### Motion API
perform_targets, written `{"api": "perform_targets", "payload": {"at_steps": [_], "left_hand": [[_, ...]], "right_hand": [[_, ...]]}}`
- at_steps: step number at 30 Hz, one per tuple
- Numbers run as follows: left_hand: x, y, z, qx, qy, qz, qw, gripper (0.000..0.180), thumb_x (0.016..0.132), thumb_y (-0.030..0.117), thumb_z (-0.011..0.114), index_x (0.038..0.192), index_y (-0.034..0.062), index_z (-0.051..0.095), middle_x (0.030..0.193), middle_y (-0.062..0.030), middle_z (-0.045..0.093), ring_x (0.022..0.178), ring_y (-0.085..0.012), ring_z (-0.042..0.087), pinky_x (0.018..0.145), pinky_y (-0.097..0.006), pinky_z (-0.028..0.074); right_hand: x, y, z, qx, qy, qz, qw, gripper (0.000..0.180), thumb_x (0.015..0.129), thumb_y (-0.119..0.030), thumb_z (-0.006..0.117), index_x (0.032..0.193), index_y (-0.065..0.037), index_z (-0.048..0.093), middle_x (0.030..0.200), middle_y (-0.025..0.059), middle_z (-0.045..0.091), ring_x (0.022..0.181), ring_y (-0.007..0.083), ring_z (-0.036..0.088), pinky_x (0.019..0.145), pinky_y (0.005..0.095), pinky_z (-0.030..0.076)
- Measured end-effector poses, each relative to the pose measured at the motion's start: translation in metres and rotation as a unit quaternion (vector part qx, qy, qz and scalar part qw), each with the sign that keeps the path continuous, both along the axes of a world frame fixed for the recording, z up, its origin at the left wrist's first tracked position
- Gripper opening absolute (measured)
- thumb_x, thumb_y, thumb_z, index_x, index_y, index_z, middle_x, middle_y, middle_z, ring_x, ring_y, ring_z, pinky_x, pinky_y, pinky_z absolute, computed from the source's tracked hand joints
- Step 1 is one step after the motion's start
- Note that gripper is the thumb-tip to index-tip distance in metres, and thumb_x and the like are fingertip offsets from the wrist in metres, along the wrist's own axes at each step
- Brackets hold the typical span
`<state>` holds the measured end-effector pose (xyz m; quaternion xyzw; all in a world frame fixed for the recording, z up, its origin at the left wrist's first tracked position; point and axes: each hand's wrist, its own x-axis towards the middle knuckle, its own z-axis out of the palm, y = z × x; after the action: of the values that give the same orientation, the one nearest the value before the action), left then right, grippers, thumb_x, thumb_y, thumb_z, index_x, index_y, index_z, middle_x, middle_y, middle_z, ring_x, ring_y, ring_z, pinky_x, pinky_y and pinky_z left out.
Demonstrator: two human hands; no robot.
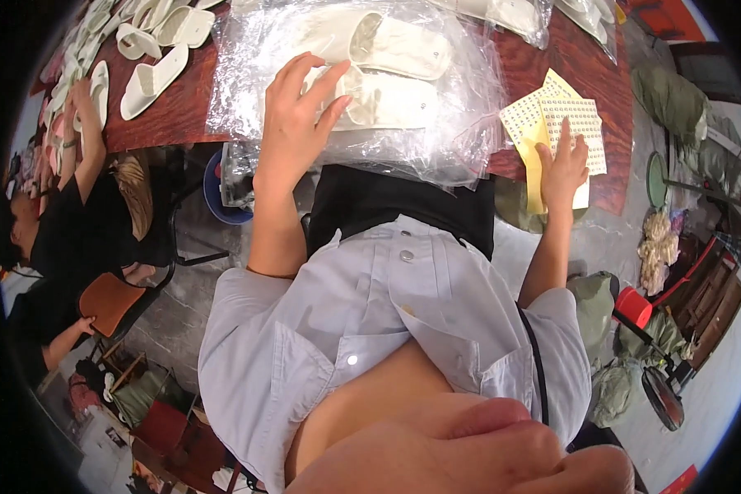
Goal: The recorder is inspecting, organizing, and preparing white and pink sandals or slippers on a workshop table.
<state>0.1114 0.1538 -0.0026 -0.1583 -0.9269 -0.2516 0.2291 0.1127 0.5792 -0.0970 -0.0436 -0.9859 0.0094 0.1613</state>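
In front of me lies a pair of cream slippers (395, 100) on a stack of clear plastic bags (243, 90). My left hand (295, 123) is over the slippers' strap end, its fingers spread and curved, holding nothing; whether the fingertips touch the straps I cannot tell. To the right, my right hand (563, 171) rests on sheets of small printed stickers (580, 123), fingers stretched out over the top sheet. A yellow backing strip (534, 173) hangs beside its thumb, past the table's near edge.
The table (166, 119) has a red-brown wood-grain top. More loose slippers (154, 81) lie at the far left, where another person's arm (89, 136) reaches in. Bagged slippers (514, 16) lie at the far right. A blue bucket (226, 216) stands below the table, near a chair (111, 300).
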Motion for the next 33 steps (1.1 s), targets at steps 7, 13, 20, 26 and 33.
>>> {"api": "perform_targets", "payload": {"at_steps": [7,13,20,26,33], "left_hand": [[-0.004,0.010,0.001,0.019,0.027,-0.017,0.999,0.040,0.079,0.008,0.075,0.119,0.0104,0.069,0.118,-0.0132,0.060,0.115,-0.0333,0.055,0.097,-0.042,0.045],[0.009,0.005,0.000,0.023,0.036,0.007,0.999,0.038,0.079,0.007,0.074,0.117,0.0094,0.070,0.118,-0.0130,0.060,0.115,-0.0335,0.056,0.097,-0.042,0.045],[0.013,-0.015,0.001,0.021,0.058,0.030,0.998,0.037,0.080,0.008,0.074,0.117,0.0089,0.070,0.114,-0.0134,0.063,0.113,-0.0334,0.057,0.095,-0.042,0.046],[0.000,-0.034,-0.004,0.034,0.061,0.083,0.994,0.035,0.084,0.014,0.071,0.120,0.0113,0.069,0.115,-0.0148,0.063,0.111,-0.0335,0.058,0.095,-0.041,0.046],[-0.024,-0.055,-0.078,0.108,-0.005,0.132,0.985,0.033,0.088,0.016,0.066,0.121,0.0136,0.067,0.107,-0.0152,0.064,0.102,-0.0349,0.059,0.090,-0.043,0.047]], "right_hand": [[-0.028,0.013,-0.003,0.032,0.058,-0.008,0.998,0.046,0.096,-0.043,0.057,0.139,-0.027,0.053,0.138,0.0163,0.051,0.131,0.0381,0.041,0.102,0.0589,0.032],[-0.073,0.020,0.006,0.080,0.163,0.053,0.982,0.039,0.092,-0.045,0.060,0.096,-0.006,0.067,0.115,0.0137,0.064,0.119,0.0350,0.051,0.094,0.0543,0.037],[-0.052,-0.028,0.072,-0.144,0.139,0.156,0.967,0.021,0.095,-0.023,0.062,0.097,-0.003,0.068,0.098,0.0104,0.069,0.097,0.0278,0.062,0.085,0.0421,0.047],[-0.024,-0.121,0.133,-0.636,-0.235,0.314,0.665,0.025,0.092,-0.010,0.064,0.114,0.002,0.064,0.110,0.0119,0.069,0.099,0.0171,0.065,0.088,0.0301,0.050],[-0.047,-0.147,0.107,-0.268,-0.105,0.305,0.908,0.046,0.088,-0.023,0.072,0.124,0.003,0.057,0.107,0.0211,0.066,0.097,0.0371,0.062,0.085,0.0407,0.049]]}}
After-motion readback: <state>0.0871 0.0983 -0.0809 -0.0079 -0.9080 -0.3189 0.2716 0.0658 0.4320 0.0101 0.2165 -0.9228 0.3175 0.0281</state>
